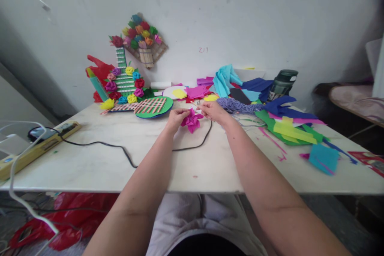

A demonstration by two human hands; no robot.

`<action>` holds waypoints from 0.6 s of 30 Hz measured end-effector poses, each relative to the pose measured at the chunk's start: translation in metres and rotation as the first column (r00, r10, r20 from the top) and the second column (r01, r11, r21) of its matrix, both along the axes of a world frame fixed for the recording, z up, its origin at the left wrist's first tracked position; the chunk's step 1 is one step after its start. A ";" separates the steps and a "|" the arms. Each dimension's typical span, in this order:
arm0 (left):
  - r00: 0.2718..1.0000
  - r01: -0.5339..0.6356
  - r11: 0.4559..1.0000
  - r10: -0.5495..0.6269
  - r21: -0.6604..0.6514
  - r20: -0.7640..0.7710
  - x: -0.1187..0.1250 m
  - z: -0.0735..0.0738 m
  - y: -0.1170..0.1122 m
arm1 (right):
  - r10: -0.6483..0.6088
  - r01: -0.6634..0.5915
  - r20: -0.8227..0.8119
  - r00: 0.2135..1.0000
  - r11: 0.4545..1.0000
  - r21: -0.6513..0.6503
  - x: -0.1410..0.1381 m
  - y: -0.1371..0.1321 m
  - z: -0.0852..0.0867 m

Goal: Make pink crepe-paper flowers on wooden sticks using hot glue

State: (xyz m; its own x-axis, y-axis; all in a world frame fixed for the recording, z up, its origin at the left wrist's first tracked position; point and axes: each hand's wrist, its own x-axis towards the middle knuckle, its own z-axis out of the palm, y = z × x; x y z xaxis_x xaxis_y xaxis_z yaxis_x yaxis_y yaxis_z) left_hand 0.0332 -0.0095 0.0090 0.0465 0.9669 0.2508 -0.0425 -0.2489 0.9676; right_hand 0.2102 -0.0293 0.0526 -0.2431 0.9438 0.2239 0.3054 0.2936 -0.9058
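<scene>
Left forearm crosses black cable, left hand pinching magenta flower, right hand thin stick.

Bench: top pale, faintly streaked. Left end: power strip; black cable running toward the middle. Rear: guitar-shaped craft piece lying flat, purple yarn bundle. Right: green paper, turquoise paper square.

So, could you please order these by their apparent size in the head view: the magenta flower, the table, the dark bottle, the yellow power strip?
1. Table
2. Yellow power strip, though nearer the camera than the bottle
3. Dark bottle
4. Magenta flower
</scene>
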 end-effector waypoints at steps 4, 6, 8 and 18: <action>1.000 0.015 1.000 -0.015 -0.005 -0.001 0.000 -0.001 0.001 | -0.045 0.031 0.106 0.993 0.991 0.130 0.001 0.008 -0.006; 1.000 0.029 1.000 -0.029 0.005 -0.008 0.000 -0.002 0.002 | -0.068 0.043 0.160 0.985 0.987 0.152 0.001 0.010 -0.007; 0.999 0.040 0.999 -0.040 0.013 -0.015 0.000 -0.003 0.002 | -0.075 0.049 0.175 0.982 0.988 0.145 0.000 0.009 -0.006; 0.999 0.024 1.000 -0.024 0.005 -0.044 -0.002 -0.006 0.004 | -0.179 0.050 0.339 0.923 0.934 0.354 -0.001 0.004 0.003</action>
